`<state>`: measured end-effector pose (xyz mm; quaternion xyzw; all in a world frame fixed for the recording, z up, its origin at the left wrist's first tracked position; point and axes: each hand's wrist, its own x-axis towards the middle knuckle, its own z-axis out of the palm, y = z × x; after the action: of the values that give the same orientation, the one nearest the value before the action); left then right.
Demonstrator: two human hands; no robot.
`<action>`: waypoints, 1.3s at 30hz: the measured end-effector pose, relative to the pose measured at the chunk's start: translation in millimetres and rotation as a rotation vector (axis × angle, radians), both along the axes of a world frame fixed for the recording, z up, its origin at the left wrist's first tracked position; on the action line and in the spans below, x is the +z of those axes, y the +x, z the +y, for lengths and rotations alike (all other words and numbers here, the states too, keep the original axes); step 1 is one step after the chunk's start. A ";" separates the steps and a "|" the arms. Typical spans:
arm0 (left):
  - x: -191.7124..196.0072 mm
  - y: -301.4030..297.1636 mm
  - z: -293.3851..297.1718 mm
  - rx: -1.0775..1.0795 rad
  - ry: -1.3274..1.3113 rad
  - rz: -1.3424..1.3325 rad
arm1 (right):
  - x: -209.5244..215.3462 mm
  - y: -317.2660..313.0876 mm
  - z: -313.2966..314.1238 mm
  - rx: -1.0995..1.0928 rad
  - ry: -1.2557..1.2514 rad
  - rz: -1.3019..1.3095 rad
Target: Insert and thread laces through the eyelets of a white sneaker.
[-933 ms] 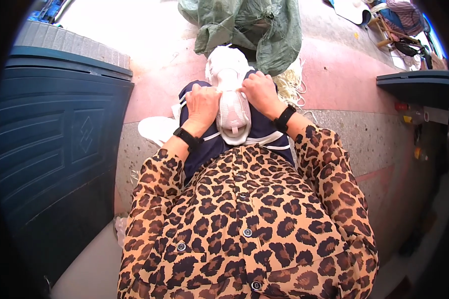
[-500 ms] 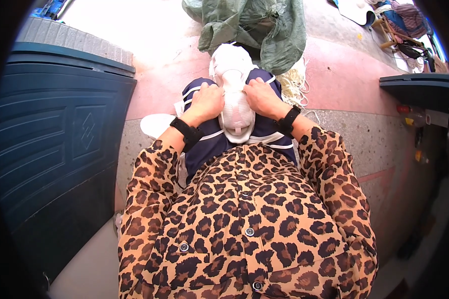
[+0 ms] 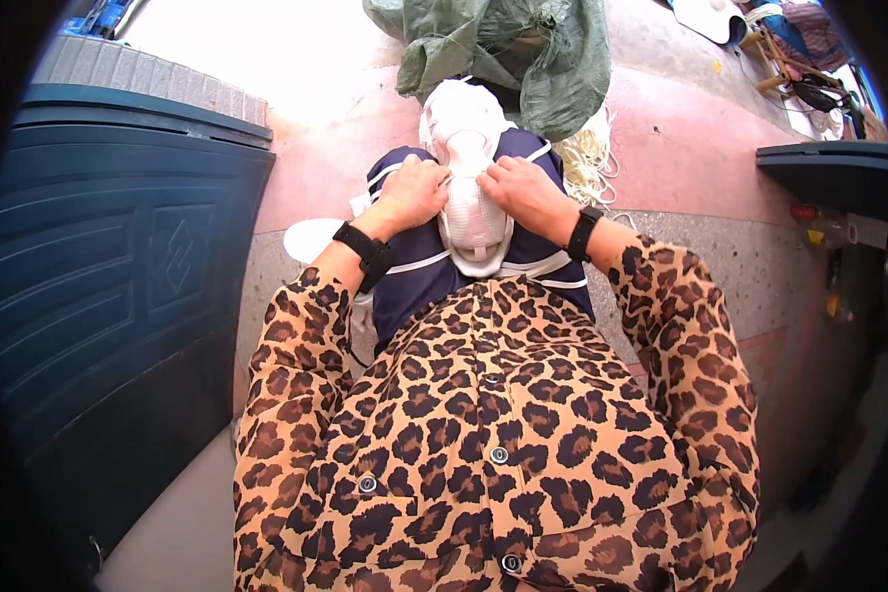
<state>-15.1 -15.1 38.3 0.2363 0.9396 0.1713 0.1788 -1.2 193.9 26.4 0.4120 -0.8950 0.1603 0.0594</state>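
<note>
On my lap, over dark blue trousers with white stripes, lies a white shoe [image 3: 477,212] with a mesh front and a small pinkish tab at its near end. My left hand [image 3: 416,189] is closed at the shoe's left side, fingertips pinched against its upper. Opposite it, my right hand [image 3: 526,192] is closed on the right side, thumb and fingers together at the upper. Whether a lace is also between the fingers is too small to tell. Just beyond the shoe is another white bulky piece [image 3: 461,104], partly overlapped by it.
A crumpled green woven sack [image 3: 562,74] lies ahead, with a heap of cream-white cords [image 3: 590,163] beside it. To the left stands a dark blue panelled door [image 3: 128,227]. A white oval piece [image 3: 309,240] lies left of my knee. Plastic bottles [image 3: 819,237] are at right.
My right hand has shifted slightly, its wrist turning outward to the right. Both hands stay closed at the shoe, and the whole view has moved a little.
</note>
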 end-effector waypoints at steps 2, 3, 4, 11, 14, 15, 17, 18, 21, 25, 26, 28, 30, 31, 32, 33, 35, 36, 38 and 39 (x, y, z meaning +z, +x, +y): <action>-1.1 -1.4 0.4 -0.011 0.008 0.011 | 4.7 -6.4 -5.0 0.094 0.254 0.089; -1.8 0.6 0.0 -0.013 0.010 0.015 | 5.7 -5.9 -6.0 0.092 0.256 0.092; -1.0 1.4 -0.5 -0.002 0.014 -0.007 | 8.5 -8.6 -6.5 0.127 0.233 0.147; -5.0 8.1 -3.1 -0.005 0.010 0.036 | 48.7 23.4 -41.2 -0.193 -0.608 -0.450; -2.2 8.8 -1.3 0.036 0.064 0.066 | 14.4 14.1 -52.1 -0.471 -0.562 -0.528; -4.4 5.6 -2.0 0.037 0.063 0.069 | 7.1 12.8 -52.4 -0.440 -0.444 -0.445; -3.2 8.1 0.1 -0.009 0.011 0.076 | -0.4 17.9 -52.7 -0.408 -0.324 -0.382; -3.2 7.7 1.4 -0.034 -0.039 0.113 | -4.5 16.8 -52.1 -0.410 -0.247 -0.283; -6.7 8.8 3.7 -0.059 -0.096 0.135 | -12.2 14.2 -50.5 -0.410 -0.105 -0.156; -7.7 3.4 0.3 0.001 -0.060 0.044 | -16.5 13.7 -45.9 -0.337 -0.065 -0.108; -7.7 2.1 1.2 -0.002 -0.057 0.045 | -19.7 13.5 -44.0 -0.321 -0.063 -0.089; -4.1 1.6 2.1 0.078 0.071 0.023 | -21.5 11.9 -45.3 -0.318 -0.011 -0.037; 1.4 1.8 2.4 0.089 0.088 0.036 | -13.0 10.8 -48.8 -0.305 0.043 0.034; 7.9 1.9 -1.1 0.106 0.099 0.059 | -18.8 11.1 -55.3 -0.286 0.072 0.148; -2.3 5.8 -5.8 0.103 0.134 0.155 | -13.7 11.7 -59.7 -0.266 0.073 0.157; -11.3 8.9 -6.9 0.100 0.164 0.215 | -7.2 12.1 -60.9 -0.242 0.050 0.108; -18.8 12.1 2.4 0.082 0.154 0.199 | -16.1 9.0 -54.9 -0.265 -0.027 0.132; -22.9 18.3 1.7 0.110 0.175 0.251 | -6.3 10.0 -51.4 -0.210 0.028 0.091; -30.7 25.9 14.7 0.185 0.235 0.435 | -33.2 6.0 -34.8 -0.152 -0.118 0.049; -15.8 29.6 14.9 0.131 0.246 0.377 | -26.5 6.8 -27.0 -0.030 0.059 -0.239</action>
<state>14.5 -0.2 22.6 0.2225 0.9418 0.2486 -0.0416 5.6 166.9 -0.1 0.3778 -0.9062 0.1811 -0.0576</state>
